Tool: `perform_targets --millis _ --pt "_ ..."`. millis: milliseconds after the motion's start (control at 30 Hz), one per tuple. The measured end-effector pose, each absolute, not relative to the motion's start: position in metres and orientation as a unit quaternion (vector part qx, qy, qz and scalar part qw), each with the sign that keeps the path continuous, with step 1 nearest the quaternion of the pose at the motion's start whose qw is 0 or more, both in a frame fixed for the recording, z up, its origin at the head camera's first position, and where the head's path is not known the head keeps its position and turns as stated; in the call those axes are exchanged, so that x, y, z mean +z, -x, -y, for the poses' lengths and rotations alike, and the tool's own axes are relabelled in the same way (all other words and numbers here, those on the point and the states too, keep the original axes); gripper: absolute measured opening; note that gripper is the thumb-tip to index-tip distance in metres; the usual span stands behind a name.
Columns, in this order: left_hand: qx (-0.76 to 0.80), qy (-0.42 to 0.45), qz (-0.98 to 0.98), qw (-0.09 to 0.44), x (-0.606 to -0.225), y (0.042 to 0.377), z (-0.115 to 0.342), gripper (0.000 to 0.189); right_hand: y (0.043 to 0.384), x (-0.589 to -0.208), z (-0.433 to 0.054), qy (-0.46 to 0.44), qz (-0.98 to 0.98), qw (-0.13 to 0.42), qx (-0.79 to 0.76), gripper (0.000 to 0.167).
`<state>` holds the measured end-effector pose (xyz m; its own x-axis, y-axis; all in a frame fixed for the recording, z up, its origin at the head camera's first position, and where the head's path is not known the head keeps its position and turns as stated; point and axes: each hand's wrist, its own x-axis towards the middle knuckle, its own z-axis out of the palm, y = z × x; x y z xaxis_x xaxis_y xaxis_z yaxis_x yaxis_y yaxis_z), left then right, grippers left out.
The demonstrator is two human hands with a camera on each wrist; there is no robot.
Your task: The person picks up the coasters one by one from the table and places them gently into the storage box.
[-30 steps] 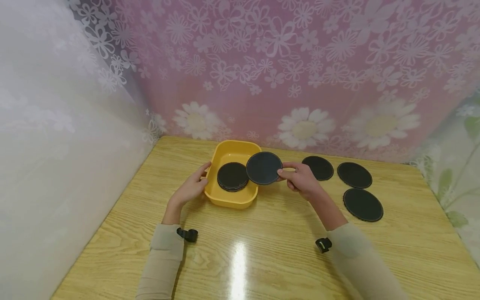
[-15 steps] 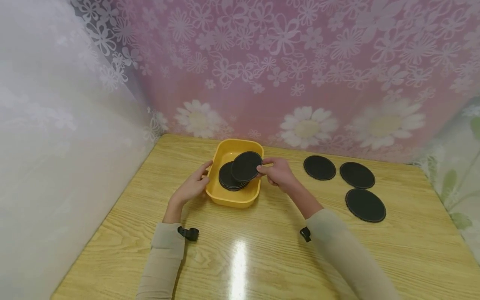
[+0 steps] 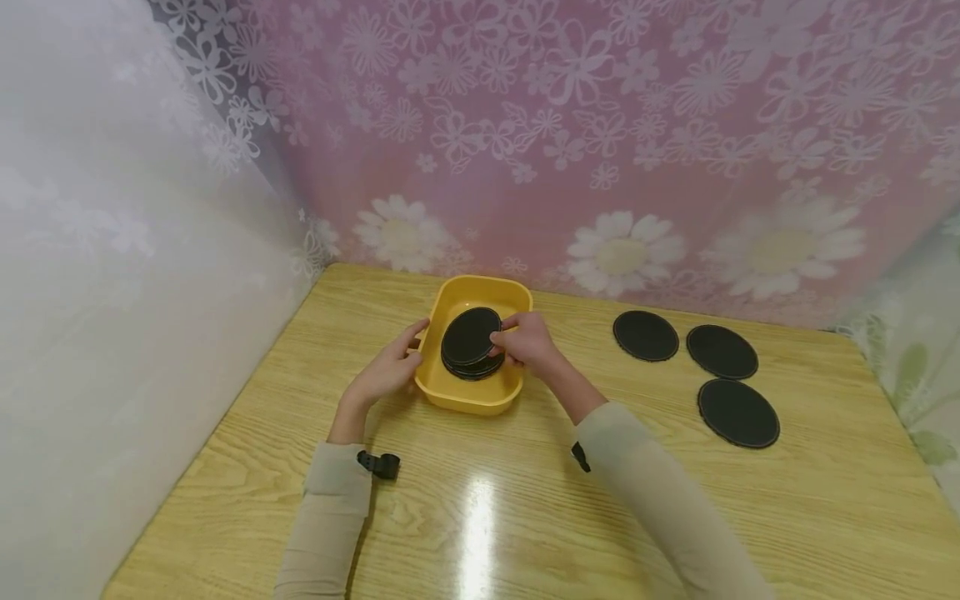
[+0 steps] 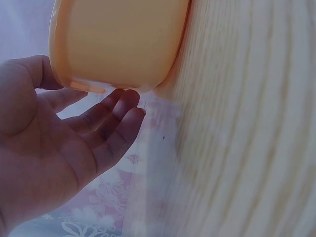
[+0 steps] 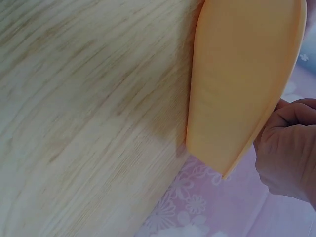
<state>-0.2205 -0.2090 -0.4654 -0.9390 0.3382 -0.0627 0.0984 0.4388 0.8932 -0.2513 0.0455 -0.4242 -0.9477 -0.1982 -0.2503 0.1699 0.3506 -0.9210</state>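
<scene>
A black disc [image 3: 471, 336] is inside the yellow tray [image 3: 472, 406], slightly tilted above a small stack of matching discs [image 3: 482, 373]; whether its lower edge already rests on them I cannot tell. The right hand [image 3: 527, 343] reaches over the tray's right rim and pinches the disc narrowly at its right edge, thumb on top, probably so that most of the face stays free to lie flat on the stack. The left hand [image 3: 382, 372] is relaxed and fairly wide, its fingers lightly bent and touching the tray's left outer wall and rim without closing round anything, presumably to keep the tray from sliding. Off to the right, well apart from the tray, three more discs lie flat on the wooden table [image 3: 540, 517]: the far-left one [image 3: 646, 336], the far-right one [image 3: 722, 352] and the nearest one [image 3: 738, 413], perhaps spread out so each can be picked up singly. A flowered backdrop [image 3: 517, 225] hangs behind.
</scene>
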Motion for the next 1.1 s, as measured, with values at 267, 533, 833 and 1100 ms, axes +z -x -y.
perform_targets --millis 267,533,833,1100 --pt "0.508 -0.130 -0.843 0.117 -0.461 0.220 0.208 0.062 0.252 -0.425 -0.040 0.009 -0.816 0.160 -0.556 0.030" --pt "0.504 -0.129 -0.846 0.116 -0.460 0.219 0.208 0.061 0.252 -0.423 -0.039 0.010 -0.842 0.158 -0.516 0.020" --pt "0.506 -0.131 -0.846 0.109 -0.463 0.218 0.209 0.061 0.261 -0.426 -0.030 0.006 -0.881 0.157 -0.446 0.032" --pt "0.503 -0.135 -0.847 0.111 -0.464 0.220 0.208 0.061 0.260 -0.425 -0.027 -0.006 -0.903 0.162 -0.398 0.032"
